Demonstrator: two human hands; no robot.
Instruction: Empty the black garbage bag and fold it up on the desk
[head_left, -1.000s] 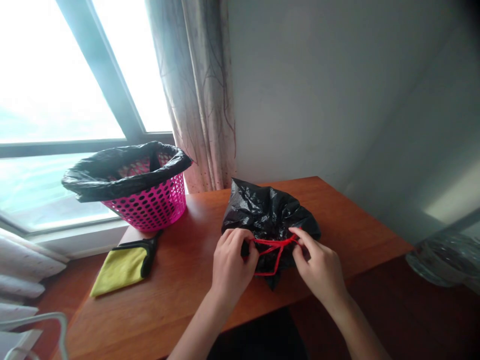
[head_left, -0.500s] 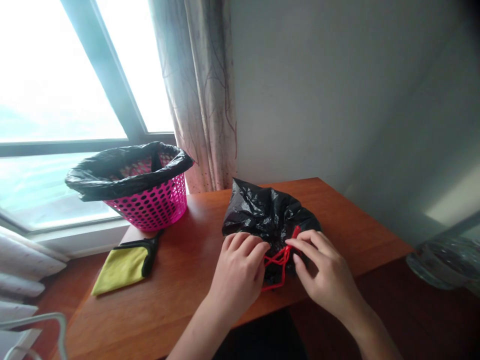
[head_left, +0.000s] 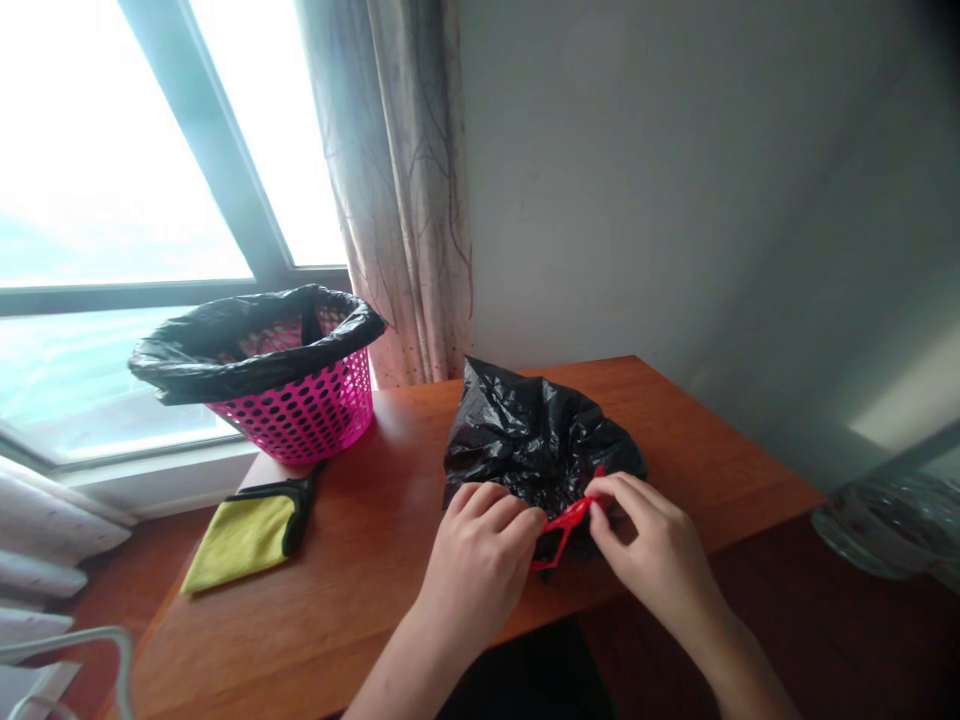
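A crumpled black rubbish bag [head_left: 536, 435] lies on the wooden desk [head_left: 375, 530] in front of me. Its red drawstring [head_left: 564, 524] is bunched at the near side of the bag. My left hand [head_left: 480, 565] pinches the drawstring's left part, fingers curled. My right hand [head_left: 652, 555] pinches its right part with thumb and forefinger. The two hands are close together, just in front of the bag, with a short red loop hanging below them.
A pink perforated basket [head_left: 300, 405] lined with a black bag [head_left: 247, 335] stands at the back left by the window. A yellow cloth with a black edge [head_left: 244, 535] lies on the desk's left. A curtain [head_left: 397, 190] hangs behind. The desk's near edge is by my wrists.
My hands have come together in front of the bag. The drawstring, stretched wide between them a second ago, is now bunched short between my fingers.
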